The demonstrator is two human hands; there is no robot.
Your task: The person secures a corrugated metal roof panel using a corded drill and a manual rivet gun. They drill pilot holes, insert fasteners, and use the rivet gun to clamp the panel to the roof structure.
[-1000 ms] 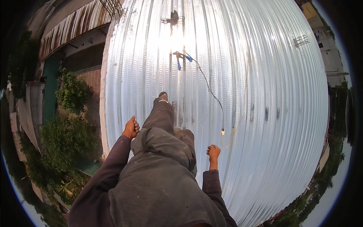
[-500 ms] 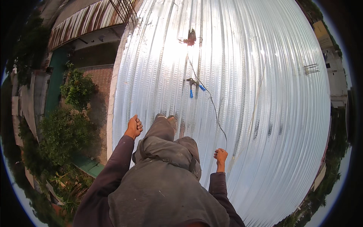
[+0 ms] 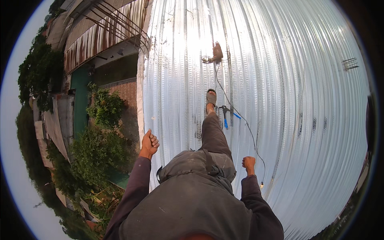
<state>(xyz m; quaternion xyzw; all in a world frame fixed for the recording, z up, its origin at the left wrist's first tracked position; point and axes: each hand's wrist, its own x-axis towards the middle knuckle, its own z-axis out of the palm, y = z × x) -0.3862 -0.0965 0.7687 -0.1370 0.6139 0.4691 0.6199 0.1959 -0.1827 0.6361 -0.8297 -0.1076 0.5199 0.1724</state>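
Observation:
My left hand (image 3: 149,145) is curled into a fist near the roof's left edge. On the right, my right hand (image 3: 249,163) is also closed, just left of a dark cable (image 3: 251,130) and apart from it. Whether either fist contains anything is hidden. Beside my sandaled foot (image 3: 211,100) lies a plier-like hand tool (image 3: 227,116) with two blue handles and a dark head. Farther ahead, a reddish power tool (image 3: 217,54) sits on the metal sheets, partly lost in glare. The cable runs from it back past my right hand to a pale end piece (image 3: 262,185).
Ribbed shiny metal sheeting (image 3: 304,168) spreads under me and far right. Its pale left edge (image 3: 140,96) drops to a yard with shrubs (image 3: 98,156). Bare rods (image 3: 116,20) jut at the upper left; more rods (image 3: 350,64) stick up at the far right.
One foot has stepped forward to beside the blue-handled tool. Both tools now appear nearer and lower. The cable's end shows beyond my right hand. Both hands stay closed.

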